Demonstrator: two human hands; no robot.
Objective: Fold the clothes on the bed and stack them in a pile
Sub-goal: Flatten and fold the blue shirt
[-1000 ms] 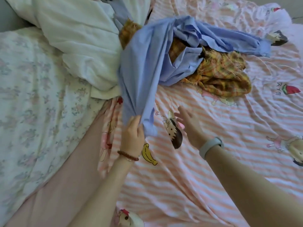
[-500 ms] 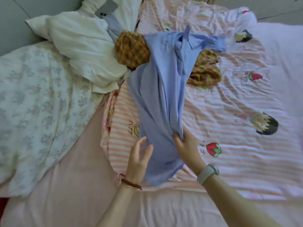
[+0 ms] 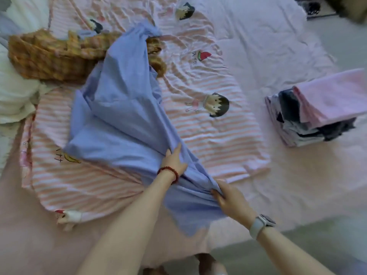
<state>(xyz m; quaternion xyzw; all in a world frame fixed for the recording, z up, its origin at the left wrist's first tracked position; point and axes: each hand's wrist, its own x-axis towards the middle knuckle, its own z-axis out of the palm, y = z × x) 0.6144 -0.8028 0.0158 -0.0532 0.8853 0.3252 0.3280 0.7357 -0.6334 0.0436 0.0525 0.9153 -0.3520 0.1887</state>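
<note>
Looking down from the head camera, I list things from largest to smallest.
Bed: broad soft surface under a plain pale pink sheet, finely creased.
Striped cover: pink-and-white bands with printed cartoon figures and fruit, rumpled into ripples, lying across the bed's middle.
Blue garment: thin, smooth woven cloth, light blue, drawn into a long fan shape from the far clothes down to the near edge of the bed; deep lengthwise folds, lower end overhanging slightly.
White bedding: puffy, crumpled mass at the left edge.
Plaid garment: mustard-and-brown check, bunched in a heap at upper left, partly under the blue garment's far end.
Folded pile: squared stack at right, well apart from the blue garment; pink cloth on top, dark and pale layers beneath.
Left hand: lying flat on the blue garment, fingers spread and released, red bead bracelet at the wrist.
Right hand: I see it pinching a gathered fold of the blue garment near its lower edge; pale watch on the wrist.
</note>
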